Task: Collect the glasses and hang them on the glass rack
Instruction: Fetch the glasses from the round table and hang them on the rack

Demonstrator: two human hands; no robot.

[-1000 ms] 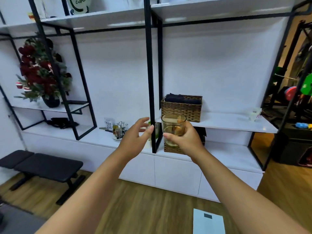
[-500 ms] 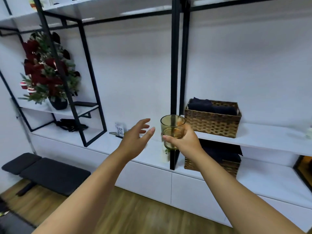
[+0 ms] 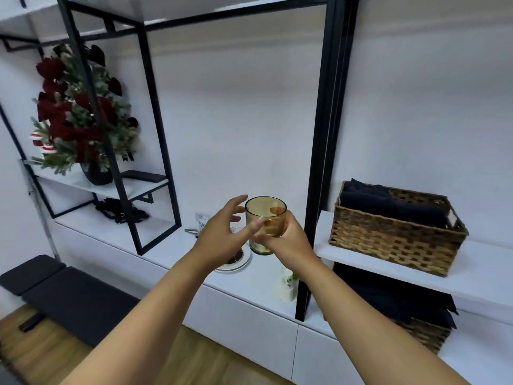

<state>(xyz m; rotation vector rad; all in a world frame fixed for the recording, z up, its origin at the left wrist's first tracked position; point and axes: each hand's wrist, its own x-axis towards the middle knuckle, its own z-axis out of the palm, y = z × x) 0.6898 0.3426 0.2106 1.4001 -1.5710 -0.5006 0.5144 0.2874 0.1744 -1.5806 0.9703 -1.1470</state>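
My right hand (image 3: 286, 240) grips an amber-tinted glass tumbler (image 3: 265, 218) upright, held in the air in front of a white shelf unit. My left hand (image 3: 222, 234) is beside the glass on its left, fingers spread, fingertips at or almost at the glass wall, holding nothing. Under my left hand a round white plate-like stand (image 3: 236, 262) sits on the white counter (image 3: 166, 245); what stands on it is mostly hidden by the hand. No glass rack can be made out clearly.
A black metal upright (image 3: 319, 162) rises just right of the glass. A wicker basket (image 3: 394, 234) of dark cloth sits on the right shelf, another lower down. A small white bottle (image 3: 288, 284) stands by the post. A red flower arrangement (image 3: 80, 115) and a black bench (image 3: 55, 290) are at left.
The view has come closer to the shelf unit. My left hand has closed in on the glass, which stays gripped in my right hand.
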